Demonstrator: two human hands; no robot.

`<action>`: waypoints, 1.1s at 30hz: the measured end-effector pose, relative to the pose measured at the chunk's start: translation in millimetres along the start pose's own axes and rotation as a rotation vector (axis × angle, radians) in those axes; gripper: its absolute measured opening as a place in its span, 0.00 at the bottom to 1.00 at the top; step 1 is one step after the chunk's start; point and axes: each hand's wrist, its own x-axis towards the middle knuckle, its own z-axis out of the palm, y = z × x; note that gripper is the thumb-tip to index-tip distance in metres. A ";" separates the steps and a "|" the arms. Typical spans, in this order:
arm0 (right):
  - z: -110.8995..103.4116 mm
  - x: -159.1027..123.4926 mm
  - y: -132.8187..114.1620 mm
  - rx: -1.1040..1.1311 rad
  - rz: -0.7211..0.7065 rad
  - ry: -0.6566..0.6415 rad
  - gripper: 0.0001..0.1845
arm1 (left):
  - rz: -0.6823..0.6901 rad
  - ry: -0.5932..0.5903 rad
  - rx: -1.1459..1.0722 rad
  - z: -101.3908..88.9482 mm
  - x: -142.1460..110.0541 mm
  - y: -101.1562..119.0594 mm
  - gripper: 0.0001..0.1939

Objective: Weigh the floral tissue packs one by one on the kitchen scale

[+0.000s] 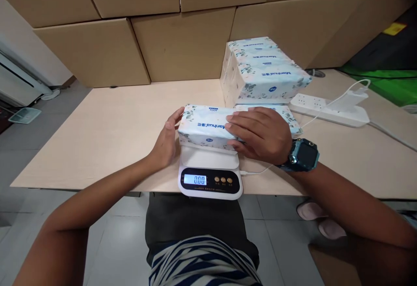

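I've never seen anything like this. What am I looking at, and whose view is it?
There's no robot here, just a person's bare hands. The one picture comes from a camera worn on that person's head, looking forward and down.

The left hand and right hand hold a printed pack by its two ends, over a white scale reading 0.00. I can't tell whether the pack touches the scale.

On the pale table there's also a stack of similar packs and a white power strip. Brown cardboard stands behind. The right wrist wears a watch.
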 end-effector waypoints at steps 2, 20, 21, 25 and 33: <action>1.3 -1.5 5.5 0.029 -0.017 0.022 0.17 | 0.032 0.054 0.001 -4.3 9.6 -15.1 0.46; -29.7 -23.0 0.8 0.176 0.076 -0.148 0.18 | 0.110 -0.133 0.074 -17.8 -4.9 -12.7 0.29; -31.3 -23.1 1.1 0.178 0.081 -0.164 0.17 | 0.104 -0.126 0.072 -17.6 -4.7 -11.3 0.28; -31.6 -28.0 5.0 0.163 0.041 -0.157 0.20 | 0.085 -0.077 0.084 -18.1 -1.2 -6.7 0.23; -25.5 -53.5 9.8 0.114 0.208 -0.086 0.29 | 0.098 0.017 0.105 -20.2 2.6 -8.7 0.19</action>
